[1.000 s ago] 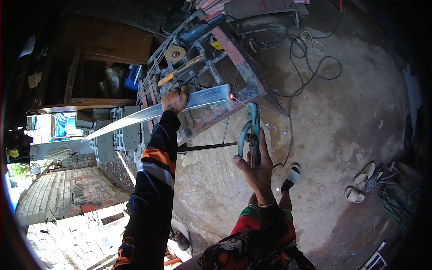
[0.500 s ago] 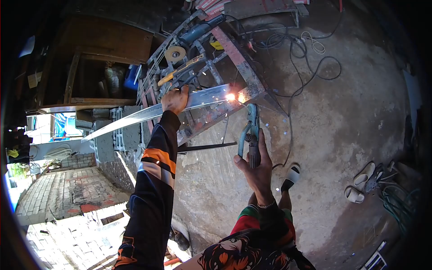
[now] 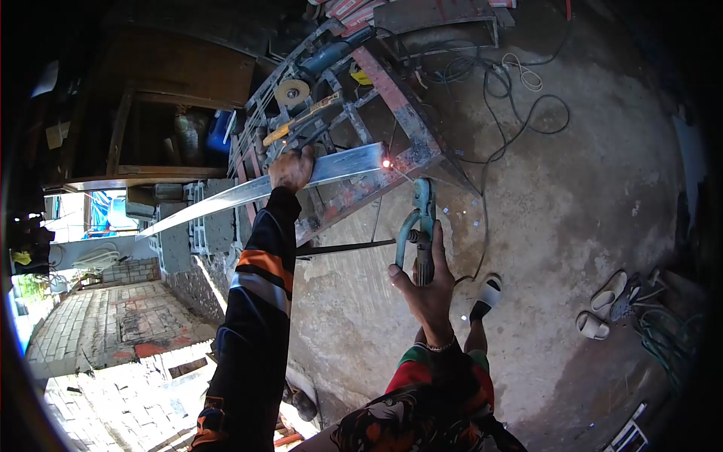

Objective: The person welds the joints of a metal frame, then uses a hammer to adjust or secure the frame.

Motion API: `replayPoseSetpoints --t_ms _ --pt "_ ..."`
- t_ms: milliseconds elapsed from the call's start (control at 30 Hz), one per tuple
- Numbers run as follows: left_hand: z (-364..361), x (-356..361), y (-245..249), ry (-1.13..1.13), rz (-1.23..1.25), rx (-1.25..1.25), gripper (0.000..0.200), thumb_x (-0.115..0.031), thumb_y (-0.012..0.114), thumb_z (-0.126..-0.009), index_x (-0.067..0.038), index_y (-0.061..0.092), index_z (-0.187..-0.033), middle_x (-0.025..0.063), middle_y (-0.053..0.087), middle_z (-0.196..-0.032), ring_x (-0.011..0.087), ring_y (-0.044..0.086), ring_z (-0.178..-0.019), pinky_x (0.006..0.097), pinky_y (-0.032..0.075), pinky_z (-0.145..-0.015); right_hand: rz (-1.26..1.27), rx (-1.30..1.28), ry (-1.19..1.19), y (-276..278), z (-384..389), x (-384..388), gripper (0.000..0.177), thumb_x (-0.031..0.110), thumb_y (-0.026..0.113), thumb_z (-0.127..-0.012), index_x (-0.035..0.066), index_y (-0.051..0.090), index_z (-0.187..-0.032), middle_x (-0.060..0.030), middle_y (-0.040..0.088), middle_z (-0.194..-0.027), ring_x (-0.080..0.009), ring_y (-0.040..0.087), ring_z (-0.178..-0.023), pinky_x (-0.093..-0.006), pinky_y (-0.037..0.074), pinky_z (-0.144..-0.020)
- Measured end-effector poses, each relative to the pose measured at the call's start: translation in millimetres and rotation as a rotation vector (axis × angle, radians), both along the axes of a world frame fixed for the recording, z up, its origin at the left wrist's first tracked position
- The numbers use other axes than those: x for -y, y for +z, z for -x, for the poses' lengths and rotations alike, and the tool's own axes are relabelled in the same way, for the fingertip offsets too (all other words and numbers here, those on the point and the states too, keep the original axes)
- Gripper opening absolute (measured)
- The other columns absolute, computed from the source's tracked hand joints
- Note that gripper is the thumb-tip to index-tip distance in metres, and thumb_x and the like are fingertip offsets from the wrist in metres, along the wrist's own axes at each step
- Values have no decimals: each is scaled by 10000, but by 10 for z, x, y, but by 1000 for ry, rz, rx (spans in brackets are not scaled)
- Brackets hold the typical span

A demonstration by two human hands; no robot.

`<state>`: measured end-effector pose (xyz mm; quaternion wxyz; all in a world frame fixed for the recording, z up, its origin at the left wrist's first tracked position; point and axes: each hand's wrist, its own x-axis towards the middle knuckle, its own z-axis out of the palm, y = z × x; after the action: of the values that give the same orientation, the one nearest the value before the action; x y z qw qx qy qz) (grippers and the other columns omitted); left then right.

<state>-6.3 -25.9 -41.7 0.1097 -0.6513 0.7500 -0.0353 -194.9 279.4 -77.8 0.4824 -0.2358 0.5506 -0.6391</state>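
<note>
My left hand (image 3: 292, 169) is closed over a long, shiny metal tube (image 3: 348, 163), which lies across a metal frame (image 3: 410, 128). In my right hand (image 3: 428, 290) is a teal welding electrode holder (image 3: 424, 207), gripped by its dark handle. A thin rod runs from the holder's jaws up to the tube's right end, where a small spot glows red. Close beyond my left hand, a yellow-handled tool (image 3: 301, 119) rests on the frame, beside an angle grinder (image 3: 335, 54) and a round disc (image 3: 292, 92).
Dark cables (image 3: 520, 113) loop across the concrete floor (image 3: 587, 203) at the right. A pair of sandals (image 3: 602, 305) lies farther right. Concrete blocks (image 3: 177, 233) and a wooden cabinet (image 3: 173, 68) stand at the left. A dark bar (image 3: 346, 247) is below the frame.
The bright arc and flying sparks have died down to a small red glow. My right hand and the electrode holder have shifted very slightly; my left hand stays on the tube.
</note>
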Motion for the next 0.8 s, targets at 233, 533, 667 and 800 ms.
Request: replayPoseSetpoints --t_ms 233,533,667,800 --pt "15 -27 34 -2 9 -16 695 -529 306 -947 23 727 -931 274 687 -976 416 659 -982 473 491 -902 -2 -83 -6 -22 -36 19 1001 121 825 -739 38 230 -1540 -2 658 -958 -38 399 -604 -209 374 -530" --pt "-68 37 -51 -45 9 -13 715 -535 297 -949 36 727 -914 273 690 -950 417 667 -953 474 502 -880 -14 -83 27 -5 -26 17 985 107 814 -750 32 229 -1538 -27 672 -1009 -41 404 -592 -210 376 -523" --pt "-86 35 -63 -171 -4 126 478 -452 387 -938 -85 686 -1007 238 699 -964 407 675 -948 488 516 -853 1 -82 21 -18 -29 20 987 115 816 -749 34 229 -1539 -33 679 -1017 -39 407 -591 -208 384 -523" --pt "-126 53 -108 -173 20 133 311 -407 474 -908 -177 617 -1062 208 699 -953 389 665 -993 500 529 -805 -34 -124 13 52 -7 44 991 131 818 -746 41 233 -1540 -43 690 -1031 -42 433 -602 -209 416 -535"
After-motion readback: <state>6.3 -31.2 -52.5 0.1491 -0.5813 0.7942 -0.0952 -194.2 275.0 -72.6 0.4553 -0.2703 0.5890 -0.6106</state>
